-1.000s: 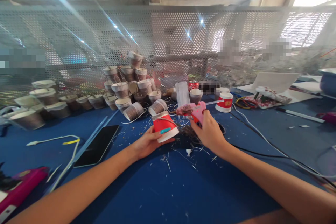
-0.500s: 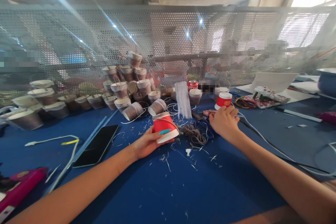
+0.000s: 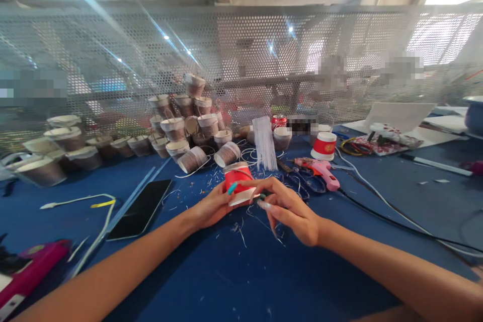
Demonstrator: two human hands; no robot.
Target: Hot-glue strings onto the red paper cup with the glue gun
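Observation:
My left hand [image 3: 213, 206] is closed around a red paper cup [image 3: 236, 179] with a white rim, tilted with its rim toward the lower right. A grey-brown cord [image 3: 233, 167] runs around the cup near its base. At the cup's right side is my right hand [image 3: 289, 206], its thumb and forefinger brought together by the rim; what is between them I cannot make out. Behind that hand lie blue-handled scissors [image 3: 311, 181] and a pink glue gun [image 3: 320, 168]. A second red cup [image 3: 323, 146] stands beyond the glue gun.
Cord-wrapped cups [image 3: 173, 130] are stacked at the back, several lying on their sides. Clear glue sticks [image 3: 264, 143] lie near a red can [image 3: 278, 122]. A phone [image 3: 141, 211] rests on the left, with a magenta tool [image 3: 35, 269] nearer me. Scraps litter the blue tabletop [image 3: 226, 282].
My right hand has left the glue gun, which now lies on the table, and has moved left to the cup's side. My left hand still holds the cup in nearly the same place.

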